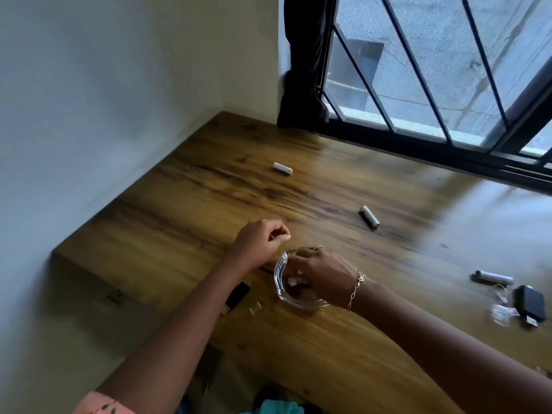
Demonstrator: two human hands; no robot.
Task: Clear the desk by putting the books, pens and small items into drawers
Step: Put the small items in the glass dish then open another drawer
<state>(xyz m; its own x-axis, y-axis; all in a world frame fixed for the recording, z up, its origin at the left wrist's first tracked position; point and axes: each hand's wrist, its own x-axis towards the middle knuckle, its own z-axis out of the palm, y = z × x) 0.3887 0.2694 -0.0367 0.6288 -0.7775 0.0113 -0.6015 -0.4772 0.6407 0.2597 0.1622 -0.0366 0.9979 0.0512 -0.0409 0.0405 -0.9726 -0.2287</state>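
Desk: white bits in glass dish

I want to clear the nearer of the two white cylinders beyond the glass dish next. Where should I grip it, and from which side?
I'd pinch the nearer white cylinder across its middle, from above. It lies on its side on the desk, nothing touching it, so both long sides are free; the ends offer little hold.

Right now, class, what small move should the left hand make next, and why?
Likely bring the left hand over the clear glass dish and let go: its fingertips are pinched together beside the dish, which the right hand grips.
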